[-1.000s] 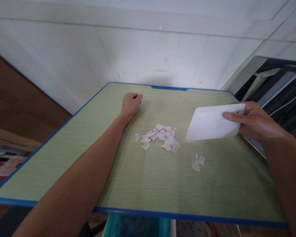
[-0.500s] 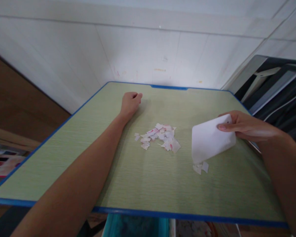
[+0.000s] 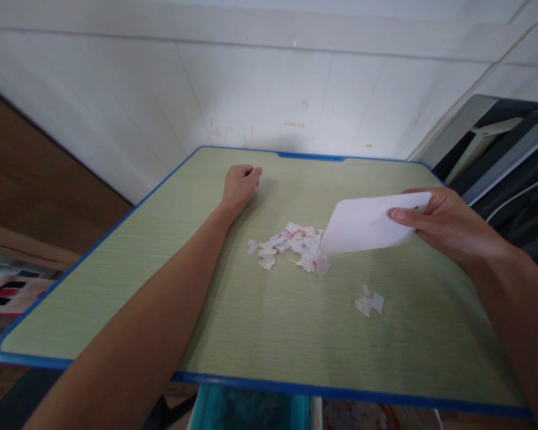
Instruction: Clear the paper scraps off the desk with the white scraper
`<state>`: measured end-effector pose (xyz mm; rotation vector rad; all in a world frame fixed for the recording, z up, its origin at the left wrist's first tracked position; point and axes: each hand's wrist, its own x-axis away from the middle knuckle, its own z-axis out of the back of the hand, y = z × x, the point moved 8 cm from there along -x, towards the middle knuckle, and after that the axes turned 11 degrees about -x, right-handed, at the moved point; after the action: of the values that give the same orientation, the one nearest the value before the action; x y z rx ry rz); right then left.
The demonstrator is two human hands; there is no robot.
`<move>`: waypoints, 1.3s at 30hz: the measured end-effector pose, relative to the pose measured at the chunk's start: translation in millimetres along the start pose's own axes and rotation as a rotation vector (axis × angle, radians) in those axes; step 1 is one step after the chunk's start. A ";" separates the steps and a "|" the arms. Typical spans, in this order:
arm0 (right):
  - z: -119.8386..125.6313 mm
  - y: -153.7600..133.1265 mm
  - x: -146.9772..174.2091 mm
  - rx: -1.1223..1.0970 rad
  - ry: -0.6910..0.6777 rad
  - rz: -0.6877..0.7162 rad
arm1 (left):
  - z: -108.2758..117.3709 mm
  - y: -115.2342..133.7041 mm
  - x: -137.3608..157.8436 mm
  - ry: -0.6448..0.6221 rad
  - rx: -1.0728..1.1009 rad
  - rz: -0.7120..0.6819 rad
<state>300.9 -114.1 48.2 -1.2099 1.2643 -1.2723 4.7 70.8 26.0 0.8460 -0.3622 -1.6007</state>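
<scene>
My right hand (image 3: 451,224) grips a white dough scraper (image 3: 367,224), a flat plastic sheet with a small hole near the held corner. My thumb lies on its face and the fingers are behind it. The scraper's left corner is at the right side of a pile of torn paper scraps (image 3: 296,243), some with pink marks; whether it touches them I cannot tell. A smaller cluster of paper scraps (image 3: 370,303) lies nearer to me, below the scraper. My left hand (image 3: 241,186) rests in a loose fist on the table, beyond the pile, with nothing visible in it.
The light green table (image 3: 269,334) has a blue rim and stands against a white panelled wall (image 3: 260,89). Dark folded items (image 3: 511,173) lean at the right. Below the front edge is a turquoise bin (image 3: 251,409). A brown wooden surface (image 3: 40,161) is at the left.
My right hand has moved the scraper left and away from me, from the small cluster to the large pile's right side, and tilted it flatter. My left hand stays in place.
</scene>
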 end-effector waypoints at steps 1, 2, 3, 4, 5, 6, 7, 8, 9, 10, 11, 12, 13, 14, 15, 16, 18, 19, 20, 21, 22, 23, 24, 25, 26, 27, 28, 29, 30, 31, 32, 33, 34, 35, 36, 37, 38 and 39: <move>1.7 -1.9 1.7 0.021 -0.007 -0.005 | 0.0 0.0 -0.1 0.001 0.003 -0.001; 4.3 -3.7 3.7 0.037 -0.012 -0.013 | 0.0 -0.2 -0.3 0.001 0.002 0.000; 7.6 -5.5 5.8 0.045 -0.011 -0.018 | -0.1 -0.3 -0.4 0.000 -0.003 0.002; 11.5 -7.5 7.9 0.045 -0.003 -0.018 | -0.3 -0.4 -0.4 0.000 -0.010 0.003; 15.5 -9.5 9.8 0.038 0.014 -0.010 | -0.3 -0.3 -0.4 0.000 -0.017 0.003; 18.9 -11.1 11.2 0.029 0.036 0.000 | -0.3 -0.2 -0.3 0.002 -0.023 0.004; 20.7 -12.3 12.1 0.024 0.056 0.011 | -0.3 -0.1 -0.2 0.003 -0.026 0.005; 20.3 -13.0 12.4 0.029 0.065 0.021 | -0.4 -0.1 0.0 0.002 -0.029 0.007; 17.6 -13.5 12.1 0.043 0.063 0.031 | -0.5 -0.2 0.3 0.000 -0.031 0.011; 13.2 -14.2 11.4 0.067 0.052 0.042 | -0.7 -0.3 0.5 -0.002 -0.033 0.014; 7.7 -15.2 10.5 0.096 0.030 0.056 | -0.8 -0.4 0.7 -0.005 -0.035 0.016; 2.2 -16.2 9.7 0.127 0.003 0.067 | -0.7 -0.4 0.8 -0.004 -0.035 0.016; -2.2 -16.9 9.3 0.156 -0.021 0.070 | -0.6 -0.4 0.8 -0.003 -0.033 0.014; -5.1 -16.8 9.4 0.179 -0.045 0.062 | -0.4 -0.4 0.8 0.000 -0.031 0.012; -6.2 -16.5 10.1 0.190 -0.067 0.051 | -0.2 -0.4 0.7 0.003 -0.028 0.008; -5.2 -16.4 11.3 0.190 -0.077 0.041 | 0.1 -0.3 0.7 0.007 -0.025 0.004; 2.4 -17.4 14.4 0.162 -0.058 0.043 | 0.0 0.0 0.6 0.007 -0.017 -0.003; 7.7 -18.5 15.7 0.144 -0.029 0.055 | 0.0 0.1 0.6 0.008 -0.014 -0.005; 12.2 -19.3 16.6 0.131 -0.001 0.065 | 0.0 0.2 0.6 0.008 -0.012 -0.006; 15.2 -19.7 17.1 0.130 0.020 0.073 | -0.1 0.2 0.7 0.008 -0.014 -0.004; 15.4 -19.8 17.0 0.145 0.021 0.078 | -0.1 0.1 0.7 0.006 -0.018 -0.001; 12.9 -20.1 16.4 0.172 0.001 0.084 | -0.2 0.1 0.8 0.006 -0.025 0.002; 8.6 -20.4 15.6 0.210 -0.035 0.089 | -0.1 0.0 0.8 0.006 -0.032 0.005; 3.1 -20.3 15.0 0.251 -0.083 0.089 | -0.2 0.1 0.8 0.005 -0.037 0.005; -1.8 -19.7 14.6 0.289 -0.128 0.081 | -0.3 0.2 0.7 0.004 -0.039 0.004; -5.5 -18.6 14.5 0.319 -0.166 0.063 | -0.3 0.3 0.7 0.005 -0.037 0.002; -7.2 -17.4 14.8 0.337 -0.191 0.041 | -0.4 0.3 0.6 0.004 -0.032 0.001; -6.9 -16.4 15.2 0.346 -0.199 0.018 | -0.4 0.3 0.6 0.004 -0.027 0.001; -4.8 -16.2 15.5 0.349 -0.191 0.004 | -0.2 0.2 0.5 0.005 -0.023 0.000; -2.2 -16.8 15.9 0.346 -0.178 0.001 | -0.2 0.2 0.4 0.003 -0.023 -0.001; 0.3 -18.2 16.2 0.339 -0.164 0.012 | -0.2 0.2 0.3 0.001 -0.026 -0.002; 1.7 -19.8 16.3 0.330 -0.157 0.030 | -0.3 0.2 0.2 -0.001 -0.031 -0.004; 1.5 -21.3 16.3 0.320 -0.163 0.053 | -0.5 0.2 0.0 -0.002 -0.036 -0.007; -0.4 -22.0 16.2 0.312 -0.182 0.070 | -0.6 0.0 -0.3 -0.002 -0.039 -0.009; -3.7 -21.8 16.2 0.307 -0.213 0.081 | -0.8 -0.2 -0.6 -0.001 -0.040 -0.011; -7.8 -20.6 16.2 0.307 -0.251 0.081 | -0.8 -0.5 -0.9 0.002 -0.039 -0.011; -11.6 -18.6 16.3 0.309 -0.287 0.069 | -0.7 -0.8 -1.1 0.007 -0.035 -0.012; -14.4 -16.1 16.6 0.308 -0.316 0.047 | -0.8 -1.0 -1.4 0.010 -0.031 -0.014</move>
<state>285.7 -129.2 65.0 -1.0984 0.8296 -1.1391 4.5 72.5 25.3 0.8342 -0.3244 -1.6107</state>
